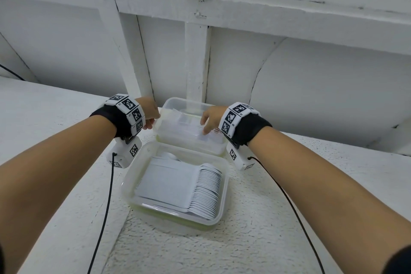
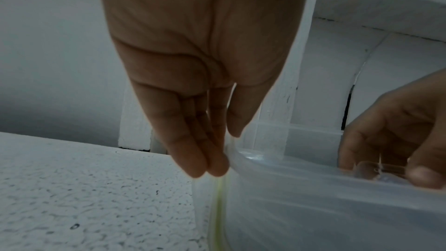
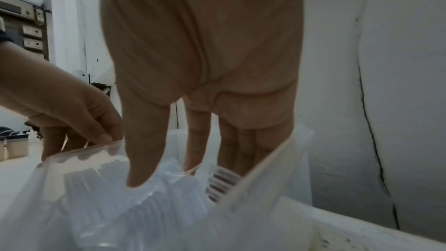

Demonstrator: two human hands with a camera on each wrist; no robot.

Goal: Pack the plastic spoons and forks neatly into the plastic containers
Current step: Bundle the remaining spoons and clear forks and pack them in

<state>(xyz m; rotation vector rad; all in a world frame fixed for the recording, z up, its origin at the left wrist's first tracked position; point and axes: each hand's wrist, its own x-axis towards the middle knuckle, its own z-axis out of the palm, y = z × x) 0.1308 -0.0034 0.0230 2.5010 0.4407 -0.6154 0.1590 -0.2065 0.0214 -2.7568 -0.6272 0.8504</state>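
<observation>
Head view: two clear plastic containers are seen on a white textured ledge (image 1: 66,162), one behind the other and touching. The near container (image 1: 130,181) is open-topped and is filled with a neat row of white plastic spoons (image 1: 206,189), bowls to the right, handles lying flat to the left. The far container (image 1: 189,140) stands against a white painted post (image 1: 196,62); white cutlery is seen inside it, but blurred. The left hand (image 1: 150,114) is placed at the far container's left rim; the right hand (image 1: 211,119) is reached down into its right side. Finger posture is not resolved from this view. Marker-covered wristbands with black cables are worn on both wrists.

Left wrist view: the left hand's fingers (image 2: 190,150) are held straight and pressed together, pointing down outside the far container's corner, with the thumb on the inner side of the rim (image 2: 277,167), so the rim is pinched lightly between them. The right hand is seen at far right, curled over the rim.

Right wrist view: the right hand's fingers (image 3: 200,140) are extended downward into the far container, with the thumb (image 3: 142,156) apart from them. Crinkled clear plastic wrap (image 3: 169,178) and white plastic forks (image 3: 222,180) lie at the fingertips. Whether anything is pinched cannot be told.
</observation>
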